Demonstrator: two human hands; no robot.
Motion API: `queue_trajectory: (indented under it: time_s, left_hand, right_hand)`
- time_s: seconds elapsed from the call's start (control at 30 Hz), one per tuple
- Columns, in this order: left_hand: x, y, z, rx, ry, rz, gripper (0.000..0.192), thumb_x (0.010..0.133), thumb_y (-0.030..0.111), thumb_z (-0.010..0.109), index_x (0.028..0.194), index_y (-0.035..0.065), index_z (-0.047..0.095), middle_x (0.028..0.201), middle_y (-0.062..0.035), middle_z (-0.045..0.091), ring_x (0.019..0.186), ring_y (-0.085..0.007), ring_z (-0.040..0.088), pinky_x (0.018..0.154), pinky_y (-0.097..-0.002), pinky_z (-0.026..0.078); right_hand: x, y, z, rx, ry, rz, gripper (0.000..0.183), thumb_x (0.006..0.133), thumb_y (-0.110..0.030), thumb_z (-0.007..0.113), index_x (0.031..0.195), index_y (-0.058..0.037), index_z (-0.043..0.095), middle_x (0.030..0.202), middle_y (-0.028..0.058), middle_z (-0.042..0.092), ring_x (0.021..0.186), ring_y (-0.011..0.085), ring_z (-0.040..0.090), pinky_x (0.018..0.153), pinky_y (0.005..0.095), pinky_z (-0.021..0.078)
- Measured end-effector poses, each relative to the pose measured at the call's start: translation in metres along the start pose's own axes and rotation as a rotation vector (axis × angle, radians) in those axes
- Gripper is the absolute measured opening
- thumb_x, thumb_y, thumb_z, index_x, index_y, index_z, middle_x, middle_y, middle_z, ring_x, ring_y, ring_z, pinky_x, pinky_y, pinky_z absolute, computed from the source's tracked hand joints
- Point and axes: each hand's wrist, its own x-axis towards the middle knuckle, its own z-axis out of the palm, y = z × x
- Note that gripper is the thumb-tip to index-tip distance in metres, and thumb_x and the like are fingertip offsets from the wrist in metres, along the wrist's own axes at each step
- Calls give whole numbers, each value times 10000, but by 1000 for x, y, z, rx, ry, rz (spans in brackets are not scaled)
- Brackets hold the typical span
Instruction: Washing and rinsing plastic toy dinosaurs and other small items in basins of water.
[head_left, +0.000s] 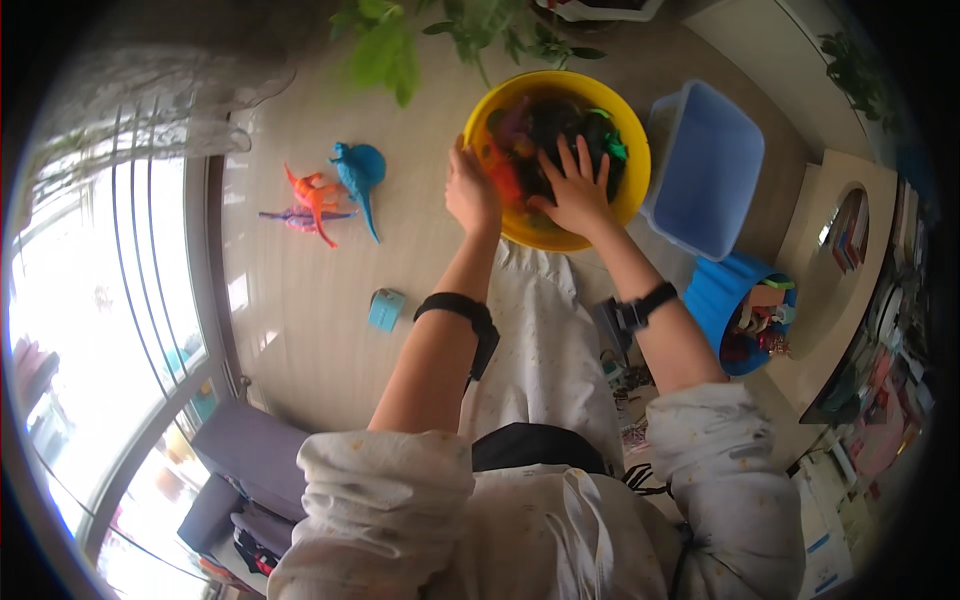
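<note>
A round yellow basin (639, 157) stands before me, filled with dark, orange, purple and green items that look like toys, partly blurred. Against its left rim rests my left hand (472, 187), its fingers along the outside of the wall; whether it grips the rim is hard to tell. My right hand (577, 187) lies spread, palm down, over the items inside, its fingers apart. On the floor to the left lie a blue toy dinosaur (358, 180), an orange toy dinosaur (315, 196) and a purple toy dinosaur (300, 217), close together.
Right of the basin is a pale blue plastic tub (705, 165). Below it, a blue bin (724, 300) lies tipped with assorted objects inside. A small light-blue box (386, 309) sits on the floor at left. Plant leaves (386, 52) hang over the top.
</note>
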Motion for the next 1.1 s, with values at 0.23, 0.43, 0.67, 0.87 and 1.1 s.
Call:
queue_trajectory:
  time_s: [0.23, 0.43, 0.67, 0.87, 1.1]
  left_hand:
    - [35, -68, -25, -297, -231, 13, 337, 932, 315, 457, 1136, 60, 540, 1118, -196, 578, 996, -369, 553, 858, -437, 435]
    - [122, -259, -116, 462, 474, -39, 494, 819, 250, 634, 1206, 8, 444, 1054, -182, 552, 1032, -311, 547, 831, -414, 450]
    - [118, -287, -101, -422, -147, -465, 429, 871, 300, 589, 1189, 41, 460, 910, -65, 550, 702, -139, 578, 579, -301, 477]
    - [92, -325, -52, -36, -257, -337, 689, 705, 416, 754, 1248, 88, 484, 1117, -152, 544, 1097, -275, 526, 851, -398, 454]
    - [102, -342, 18, 258, -219, -270, 923, 673, 457, 735, 1362, 57, 270, 1278, -236, 424, 1200, -377, 413, 1001, -452, 340]
  right_hand:
    - [-42, -9, 10, 158, 415, -39, 266, 867, -269, 546, 1028, -68, 612, 1100, 108, 577, 1060, 288, 517, 935, 431, 372]
    - [-33, -29, 5, 148, 485, -97, 161, 854, -231, 549, 860, -80, 605, 824, 68, 628, 797, 271, 582, 727, 391, 430]
    - [-37, -17, 7, 121, 446, -78, 153, 848, -217, 543, 799, -82, 598, 778, 55, 617, 757, 264, 575, 685, 393, 432]
    - [-37, -17, 6, 105, 447, -72, 150, 840, -201, 543, 760, -81, 587, 737, 50, 602, 731, 259, 568, 664, 387, 426]
    - [-35, -16, 10, 104, 440, -108, 141, 832, -186, 536, 742, -88, 581, 706, 49, 587, 696, 256, 556, 640, 378, 420]
